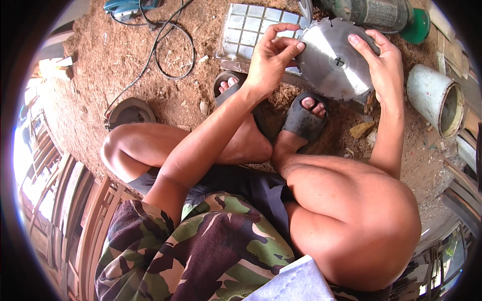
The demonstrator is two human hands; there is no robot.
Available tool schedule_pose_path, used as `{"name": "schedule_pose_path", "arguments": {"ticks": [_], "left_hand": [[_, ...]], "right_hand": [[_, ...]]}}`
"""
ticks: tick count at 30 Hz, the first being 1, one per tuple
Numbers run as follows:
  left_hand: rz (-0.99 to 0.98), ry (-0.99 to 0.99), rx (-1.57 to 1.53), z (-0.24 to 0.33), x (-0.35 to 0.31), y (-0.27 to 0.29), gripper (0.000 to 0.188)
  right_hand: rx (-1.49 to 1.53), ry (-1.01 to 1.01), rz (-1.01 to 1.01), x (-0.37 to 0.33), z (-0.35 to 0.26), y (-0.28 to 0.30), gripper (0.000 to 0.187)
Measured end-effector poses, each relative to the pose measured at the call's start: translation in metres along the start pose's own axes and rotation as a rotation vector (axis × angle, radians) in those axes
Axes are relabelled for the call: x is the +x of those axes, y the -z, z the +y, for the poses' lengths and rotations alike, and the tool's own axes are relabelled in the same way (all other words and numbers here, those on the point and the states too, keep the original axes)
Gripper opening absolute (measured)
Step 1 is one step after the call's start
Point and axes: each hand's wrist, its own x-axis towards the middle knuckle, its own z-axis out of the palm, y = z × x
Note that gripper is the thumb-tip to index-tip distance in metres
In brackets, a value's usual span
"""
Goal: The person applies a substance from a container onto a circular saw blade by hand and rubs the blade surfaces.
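A round, toothed circular saw blade point(329, 75) is held up in front of me, its shiny face toward me and a cross-shaped dark hole at its centre. At the blade's left rim my left hand point(273, 57) pinches, thumb and bent fingers close to the teeth. My right hand point(384, 60) grips the right rim, with the thumb on the face and the fingers behind the blade, partly hidden. Just beyond the blade lies a dark cylindrical machine point(374, 12) with a green end. A tiled panel point(236, 37) sits behind my left hand.
A blue power tool point(131, 7) with a looped black cable point(193, 55) lies at the far left. A dark disc point(133, 111) rests near my left knee. On the right a tipped, stained bucket point(429, 95) lies on the sawdust-covered ground. Wood strips point(83, 215) are stacked at left.
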Motion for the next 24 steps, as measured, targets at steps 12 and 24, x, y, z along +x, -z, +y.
{"name": "schedule_pose_path", "arguments": {"ticks": [12, 24], "left_hand": [[-0.031, 0.003, 0.032, -0.0008, 0.0018, 0.0057, 0.041], [-0.026, 0.001, 0.063, -0.0014, 0.0024, 0.0078, 0.042]], "right_hand": [[0.074, -0.046, 0.041, 0.0035, 0.0044, -0.0028, 0.040], [0.132, -0.080, 0.020, 0.0013, 0.0079, -0.0040, 0.037]]}}
